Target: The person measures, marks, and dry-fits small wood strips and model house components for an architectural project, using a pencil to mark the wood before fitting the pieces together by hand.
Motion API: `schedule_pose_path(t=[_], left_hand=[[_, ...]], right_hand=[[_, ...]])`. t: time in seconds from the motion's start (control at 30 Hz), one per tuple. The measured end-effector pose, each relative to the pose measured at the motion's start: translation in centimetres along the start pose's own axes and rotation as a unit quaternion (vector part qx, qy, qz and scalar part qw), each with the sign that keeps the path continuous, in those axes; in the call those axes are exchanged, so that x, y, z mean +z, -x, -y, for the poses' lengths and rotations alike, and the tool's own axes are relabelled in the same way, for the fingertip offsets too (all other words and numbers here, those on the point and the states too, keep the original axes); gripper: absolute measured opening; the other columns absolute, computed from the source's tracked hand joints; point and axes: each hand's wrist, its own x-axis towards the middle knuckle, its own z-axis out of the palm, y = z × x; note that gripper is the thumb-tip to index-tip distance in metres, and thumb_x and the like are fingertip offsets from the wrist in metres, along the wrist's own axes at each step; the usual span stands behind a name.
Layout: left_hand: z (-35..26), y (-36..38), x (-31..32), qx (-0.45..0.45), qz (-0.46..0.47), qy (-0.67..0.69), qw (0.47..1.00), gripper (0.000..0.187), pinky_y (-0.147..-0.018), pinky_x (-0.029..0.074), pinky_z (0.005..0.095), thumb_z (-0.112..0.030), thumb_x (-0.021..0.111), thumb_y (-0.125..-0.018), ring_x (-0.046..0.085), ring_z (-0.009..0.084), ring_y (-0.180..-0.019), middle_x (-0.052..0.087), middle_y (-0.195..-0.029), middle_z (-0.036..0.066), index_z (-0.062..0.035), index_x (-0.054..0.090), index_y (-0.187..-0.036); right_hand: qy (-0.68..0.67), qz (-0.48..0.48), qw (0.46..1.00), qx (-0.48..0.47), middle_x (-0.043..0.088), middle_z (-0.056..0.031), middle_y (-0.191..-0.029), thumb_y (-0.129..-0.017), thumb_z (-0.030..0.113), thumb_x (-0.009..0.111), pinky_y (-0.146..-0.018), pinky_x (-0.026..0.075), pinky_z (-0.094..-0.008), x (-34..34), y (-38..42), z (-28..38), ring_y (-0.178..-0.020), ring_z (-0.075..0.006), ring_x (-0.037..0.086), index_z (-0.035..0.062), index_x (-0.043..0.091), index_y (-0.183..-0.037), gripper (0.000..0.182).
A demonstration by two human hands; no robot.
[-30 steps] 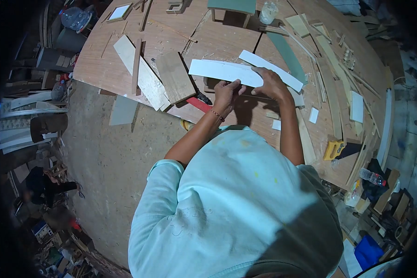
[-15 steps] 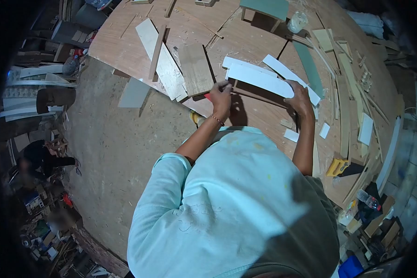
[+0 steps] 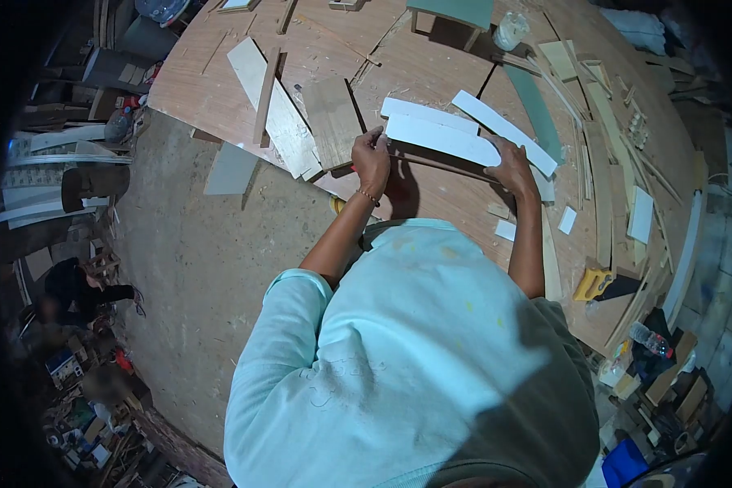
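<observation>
A long white board (image 3: 441, 141) is held above the bench between both my hands. At its left end my left hand (image 3: 372, 164) is closed, with fingertips and thumb right at the edge. My right hand (image 3: 511, 167) grips the opposite end, its fingers curled over the corner. Just behind this board lies a second white strip (image 3: 419, 112), partly covered by it. Another white strip (image 3: 508, 134) slants away beyond my right hand. Left of my left hand sits a brown wooden panel (image 3: 333, 122), beside a long pale board (image 3: 275, 110).
A yellow-handled saw (image 3: 598, 283) lies at the bench's right side. Small white offcuts (image 3: 568, 220) and long wood strips (image 3: 602, 187) are scattered there. A green-topped piece (image 3: 455, 10) stands at the back beside a clear container (image 3: 511, 31). Another person (image 3: 77, 285) is at far left.
The held white board has tilted, so its white face shows more and the dark gap under it less. My left fingers have shifted up against its left end.
</observation>
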Motion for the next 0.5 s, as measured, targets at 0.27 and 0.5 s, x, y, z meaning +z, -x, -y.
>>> schedule_pose_path(t=[0.27, 0.5], left_hand=[[-0.6, -0.7, -0.7, -0.014, 0.043, 0.004, 0.999, 0.021, -0.066, 0.045, 0.0253, -0.007, 0.056, -0.074, 0.058, 0.0158, -0.072, 0.062, -0.081, 0.014, 0.0049, 0.061, -0.091], [0.4, -1.6, -0.5, -0.038, 0.061, 0.029, 0.997, 0.023, -0.067, 0.045, 0.0246, -0.006, 0.057, -0.072, 0.058, 0.0146, -0.073, 0.062, -0.082, 0.012, 0.0055, 0.06, -0.092]], right_hand=[[-0.002, -0.001, 1.0, 0.005, 0.044, -0.0072, -0.122, -0.053, 0.01, 0.072, -0.102, 0.016, -0.0479, 0.4, -0.6, -0.5, -0.117, -0.0241, 0.036, 0.0166, 0.044, -0.118, 0.071], [-0.062, -0.069, 0.995, -0.023, 0.044, -0.0152, -0.12, -0.064, 0.014, 0.067, -0.099, 0.026, -0.0422, -0.3, -0.1, -1.3, -0.115, -0.0267, 0.038, 0.0081, 0.043, -0.119, 0.06]])
